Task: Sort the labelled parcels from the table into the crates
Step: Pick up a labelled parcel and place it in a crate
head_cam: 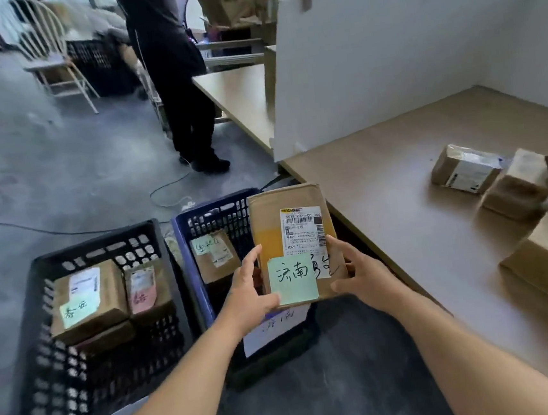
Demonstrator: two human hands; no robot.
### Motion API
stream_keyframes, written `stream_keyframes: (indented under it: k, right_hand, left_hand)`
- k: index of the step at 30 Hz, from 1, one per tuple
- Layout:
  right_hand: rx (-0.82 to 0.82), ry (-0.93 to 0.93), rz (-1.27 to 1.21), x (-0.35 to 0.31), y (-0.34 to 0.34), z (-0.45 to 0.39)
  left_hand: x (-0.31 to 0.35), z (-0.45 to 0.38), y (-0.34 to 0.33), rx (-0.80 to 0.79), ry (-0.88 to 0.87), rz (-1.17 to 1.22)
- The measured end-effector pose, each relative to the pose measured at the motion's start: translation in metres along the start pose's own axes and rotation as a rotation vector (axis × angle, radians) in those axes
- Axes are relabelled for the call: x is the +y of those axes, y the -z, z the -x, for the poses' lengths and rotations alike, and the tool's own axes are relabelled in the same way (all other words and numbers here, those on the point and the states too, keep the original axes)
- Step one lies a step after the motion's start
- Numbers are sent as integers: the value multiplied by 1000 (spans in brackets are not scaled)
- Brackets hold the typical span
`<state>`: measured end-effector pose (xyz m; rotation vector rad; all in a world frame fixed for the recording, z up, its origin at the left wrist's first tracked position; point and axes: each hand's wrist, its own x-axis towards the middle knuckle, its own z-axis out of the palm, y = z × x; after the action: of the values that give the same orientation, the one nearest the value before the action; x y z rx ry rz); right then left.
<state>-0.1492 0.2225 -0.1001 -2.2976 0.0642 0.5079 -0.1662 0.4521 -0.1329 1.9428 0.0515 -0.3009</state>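
Note:
I hold a flat brown cardboard parcel (277, 220) with a white shipping label and a green handwritten note, above the blue crate (186, 249). My left hand (250, 290) grips its left edge and my right hand (359, 272) grips its right edge. The blue crate has a white sign on its front and one labelled parcel (215, 256) inside. Left of it, the black crate (43, 363) contains two labelled parcels (87, 299). Several more brown parcels (518, 190) lie on the wooden table (382, 197) to the right.
A white partition board (386, 62) stands at the table's back. A person in dark clothes (172, 66) stands by a further table at top centre. Cables (170, 190) run over the grey floor. A white chair (50, 58) and another black crate (98, 67) stand at the far left.

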Motion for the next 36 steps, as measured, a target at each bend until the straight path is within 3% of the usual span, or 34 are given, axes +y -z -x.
stream_keyframes:
  k: [12,25,36]
  right_hand:
    - [-123,-18,106,-50,-33,-127]
    - [-301,-45,216,-14,-57,-318]
    - [-350,-19,645,12,-116,-440]
  left_hand:
    - [-44,-93,51,53,157,32]
    - [-117,-245,33,93,370,91]
    - [-204,-348,6,126,496,93]
